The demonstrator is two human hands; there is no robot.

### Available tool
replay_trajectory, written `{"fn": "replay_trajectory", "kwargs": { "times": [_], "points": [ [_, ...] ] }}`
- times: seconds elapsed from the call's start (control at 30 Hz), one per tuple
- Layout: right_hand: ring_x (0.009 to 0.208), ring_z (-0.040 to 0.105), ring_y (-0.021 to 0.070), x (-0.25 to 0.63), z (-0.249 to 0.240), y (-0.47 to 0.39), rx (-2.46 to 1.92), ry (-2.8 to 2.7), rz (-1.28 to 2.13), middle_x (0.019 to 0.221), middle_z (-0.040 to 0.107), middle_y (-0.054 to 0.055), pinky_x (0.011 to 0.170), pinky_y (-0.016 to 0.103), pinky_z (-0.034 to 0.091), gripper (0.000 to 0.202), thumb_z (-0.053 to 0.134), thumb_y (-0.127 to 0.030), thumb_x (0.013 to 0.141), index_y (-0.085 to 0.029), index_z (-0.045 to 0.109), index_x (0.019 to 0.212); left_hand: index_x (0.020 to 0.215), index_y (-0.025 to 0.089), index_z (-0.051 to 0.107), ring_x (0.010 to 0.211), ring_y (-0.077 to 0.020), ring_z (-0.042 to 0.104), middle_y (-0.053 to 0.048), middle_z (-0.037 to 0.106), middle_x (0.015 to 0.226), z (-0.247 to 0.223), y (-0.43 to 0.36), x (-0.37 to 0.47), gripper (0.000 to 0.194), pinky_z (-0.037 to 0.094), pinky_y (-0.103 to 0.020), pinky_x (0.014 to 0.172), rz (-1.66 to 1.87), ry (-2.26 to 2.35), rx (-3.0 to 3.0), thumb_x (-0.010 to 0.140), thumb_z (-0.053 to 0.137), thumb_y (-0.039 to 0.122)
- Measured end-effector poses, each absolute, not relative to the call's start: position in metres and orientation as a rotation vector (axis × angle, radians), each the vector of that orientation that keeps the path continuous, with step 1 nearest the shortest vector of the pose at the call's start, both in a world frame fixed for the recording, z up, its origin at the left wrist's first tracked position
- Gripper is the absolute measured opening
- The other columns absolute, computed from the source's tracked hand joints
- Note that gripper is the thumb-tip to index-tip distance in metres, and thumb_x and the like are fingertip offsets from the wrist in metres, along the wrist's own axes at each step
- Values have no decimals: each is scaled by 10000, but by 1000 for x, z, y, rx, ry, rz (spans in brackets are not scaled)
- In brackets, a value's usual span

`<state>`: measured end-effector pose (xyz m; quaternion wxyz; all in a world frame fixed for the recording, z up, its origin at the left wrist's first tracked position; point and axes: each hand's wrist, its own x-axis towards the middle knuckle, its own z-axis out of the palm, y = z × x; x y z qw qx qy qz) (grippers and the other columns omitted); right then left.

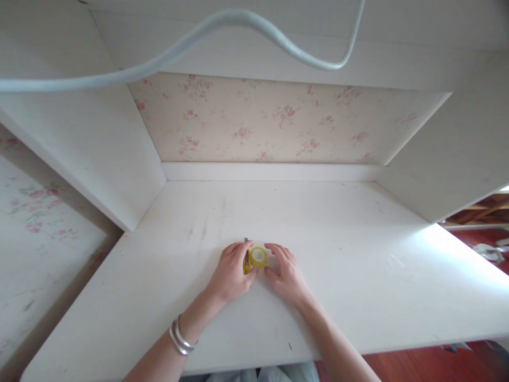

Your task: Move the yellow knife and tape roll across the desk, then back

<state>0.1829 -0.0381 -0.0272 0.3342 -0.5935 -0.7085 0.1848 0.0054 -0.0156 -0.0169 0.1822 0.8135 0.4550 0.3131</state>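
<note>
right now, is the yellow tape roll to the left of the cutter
No, the yellow tape roll lies just right of the cutter, on the side toward the right hand.

No lettering, number or brand can be read; any print on the round yellow tape roll [263,257] seems too small to tell.

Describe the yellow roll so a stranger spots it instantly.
On the white desk, look between the left hand and the right hand. The yellow roll lies there, pale in the centre and round, unlike the narrow tool beside it.
</note>
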Motion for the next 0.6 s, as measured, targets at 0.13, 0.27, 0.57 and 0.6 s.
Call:
{"fn": "replay_trajectory", "kwargs": {
  "times": [0.13,0.27,0.57,0.6],
  "points": [
    [1133,430,241,177,-22,-37,-1546,-1977,443,1211,529,64,927,410,339,580,570,-233,695,-260,411,1252,1171,217,464,1096,-208,483,-59,550,1146,-13,-15,-8,426,384,-391,966,971,1324,2175,751,518,167],
    [1097,468,230,174,-23,-34,-1571,-1985,413,1135,583,58,916,402,338,534,588,-299,725,-273,431,1235,1111,208,488,1025,-199,519,-54,579,1060,-20,-12,-15,356,409,-401,927,1048,1392,2087,763,476,133],
    [1057,497,210,177,-27,-34,-1575,-1904,468,1111,591,45,908,383,348,479,610,-302,709,-268,472,1166,1079,212,494,980,-183,537,-42,591,1015,-22,-16,-9,315,427,-366,891,1026,1368,2105,771,510,147],
    [1054,499,212,177,-27,-34,-1580,-1912,460,1103,594,48,905,384,348,474,612,-299,706,-265,479,1160,1078,211,495,978,-184,539,-44,592,1012,-22,-16,-9,310,428,-367,888,1028,1369,2105,774,510,152]
  ]
}}
